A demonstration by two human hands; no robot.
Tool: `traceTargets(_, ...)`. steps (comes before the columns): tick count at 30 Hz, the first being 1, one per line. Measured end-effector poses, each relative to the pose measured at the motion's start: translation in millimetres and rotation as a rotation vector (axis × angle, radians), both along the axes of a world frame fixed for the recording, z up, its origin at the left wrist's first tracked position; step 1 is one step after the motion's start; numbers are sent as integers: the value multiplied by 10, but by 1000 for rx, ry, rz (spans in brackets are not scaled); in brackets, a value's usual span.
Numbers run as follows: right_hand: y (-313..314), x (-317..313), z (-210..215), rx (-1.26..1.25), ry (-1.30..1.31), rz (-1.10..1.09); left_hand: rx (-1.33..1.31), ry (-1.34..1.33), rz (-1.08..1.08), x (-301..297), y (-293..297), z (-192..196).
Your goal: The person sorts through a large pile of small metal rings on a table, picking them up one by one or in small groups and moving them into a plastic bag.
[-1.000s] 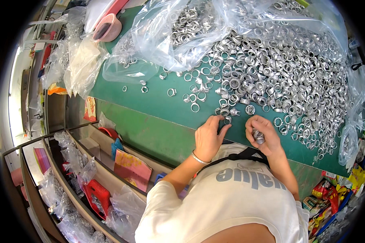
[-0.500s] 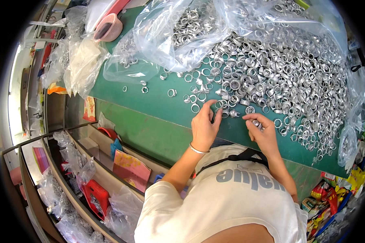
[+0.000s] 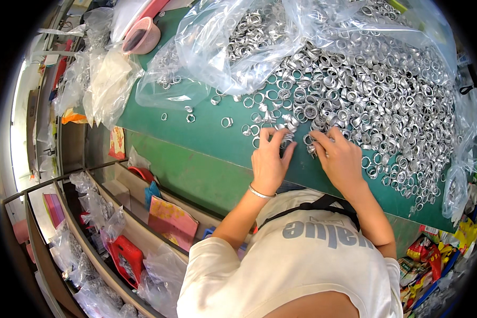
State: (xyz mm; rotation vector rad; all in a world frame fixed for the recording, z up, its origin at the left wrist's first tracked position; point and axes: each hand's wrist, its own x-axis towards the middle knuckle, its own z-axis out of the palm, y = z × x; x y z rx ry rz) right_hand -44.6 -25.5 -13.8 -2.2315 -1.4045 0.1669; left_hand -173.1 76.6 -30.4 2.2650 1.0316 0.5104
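A large heap of silver metal rings (image 3: 387, 116) covers the right part of the green tabletop (image 3: 206, 151). At the near edge of the heap, my left hand (image 3: 269, 165) has its thumb and fingers curled around a ring (image 3: 286, 139). Just to its right, my right hand (image 3: 340, 161) reaches palm down, thumb and fingertips closed on a ring (image 3: 309, 141) beside the heap. Its other fingers are bent, and their undersides are hidden. A lone ring (image 3: 227, 122) lies left of my hands, with a few more scattered farther left.
Clear plastic bags (image 3: 212, 47) holding more rings lie along the far side. A pink basket (image 3: 144, 37) stands at the far left. Shelf compartments below left hold bagged parts and a red container (image 3: 126, 258). Colourful packets (image 3: 426, 252) lie at the lower right.
My right hand has moved forward and left to the rings, turning palm down. My left hand has shifted slightly, staying by the small rings at the heap's edge.
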Motion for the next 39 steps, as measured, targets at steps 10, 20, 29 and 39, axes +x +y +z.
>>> traceTargets(10,-379,238,182,-44,71,-218,97,-184,111,59,248,-103)
traceTargets(20,-393,246,259,142,195,-256,43,28,156,-166,153,14)
traceTargets(29,-337,64,280,251,505,-115,155,-165,240,-91,268,-17)
traceTargets(39,-346,34,216,283,564,-144,144,-96,72,-57,132,-21)
